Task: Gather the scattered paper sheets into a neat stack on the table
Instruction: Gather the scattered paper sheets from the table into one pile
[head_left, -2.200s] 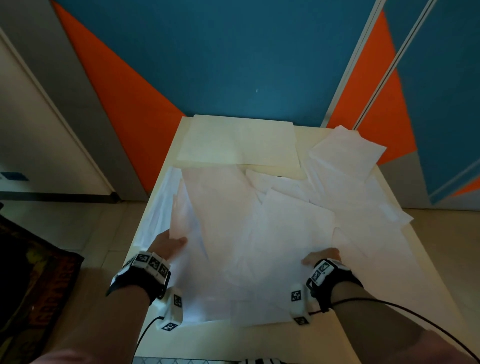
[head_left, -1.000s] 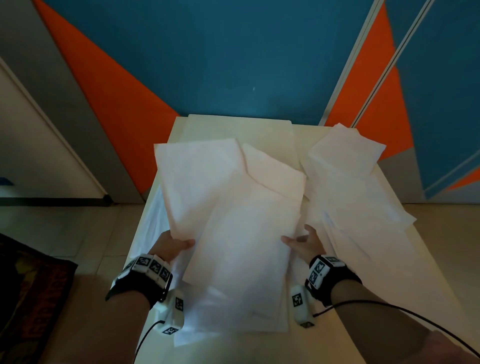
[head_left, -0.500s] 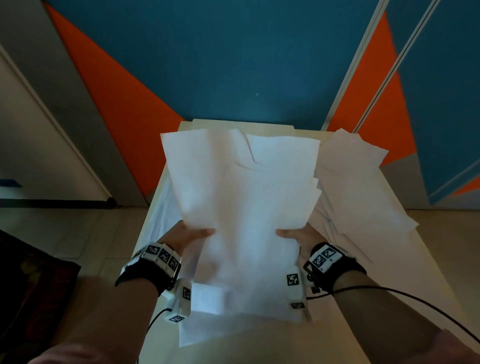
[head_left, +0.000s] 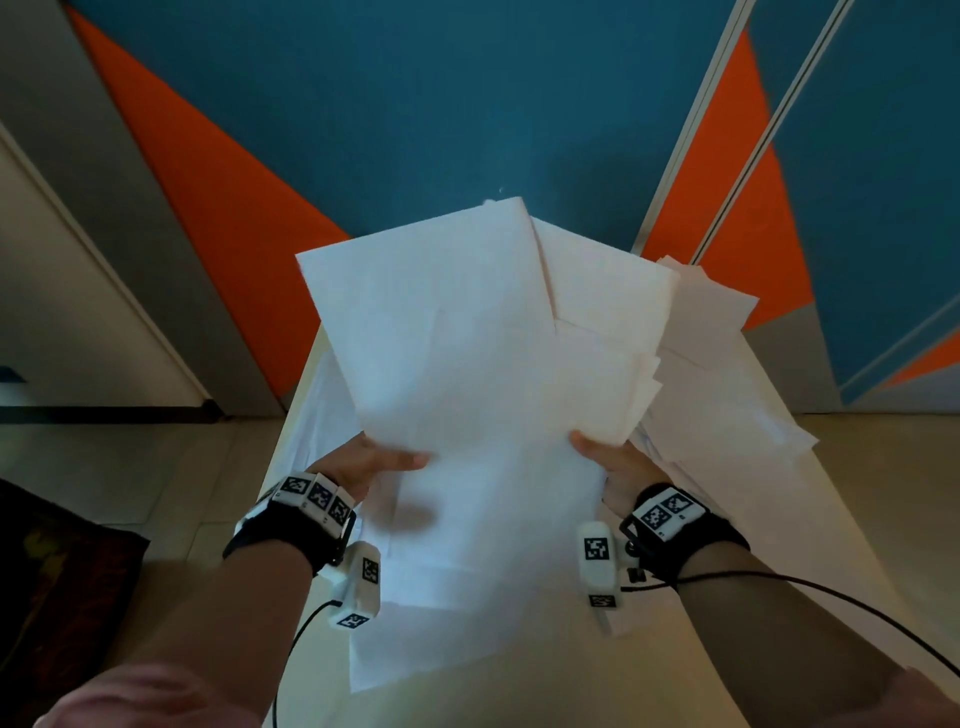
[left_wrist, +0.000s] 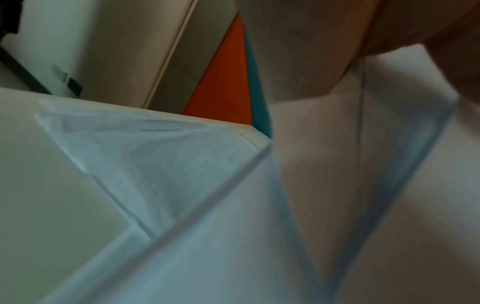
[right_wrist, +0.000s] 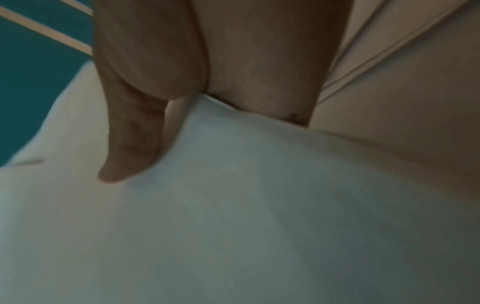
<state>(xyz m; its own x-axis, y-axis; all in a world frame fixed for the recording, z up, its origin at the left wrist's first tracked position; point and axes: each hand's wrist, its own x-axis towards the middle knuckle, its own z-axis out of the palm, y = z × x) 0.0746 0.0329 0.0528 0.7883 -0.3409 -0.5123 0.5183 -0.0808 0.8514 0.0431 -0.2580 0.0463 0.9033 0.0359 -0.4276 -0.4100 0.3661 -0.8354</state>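
The person's left hand and right hand are each clamping one side edge of a loose bundle of thin white paper sheets, thumbs lying across the top sheet; the right wrist view is showing the thumb pressing on the paper, with the other fingers hidden beneath. Compared with two seconds ago, when these sheets were lying fanned flat across the white rectangular table with the hands resting at their outer edges, the bundle is now standing lifted and tilted up above the tabletop, the hands having drawn inward. The sheets are overlapping but are not squared: corners are projecting at the top and right. Further white sheets on the right side of the table are lying ungathered, and more paper is showing below the left wrist. Judgement: the first batch is collected; aligning its edges and picking up the remaining sheets are outstanding.
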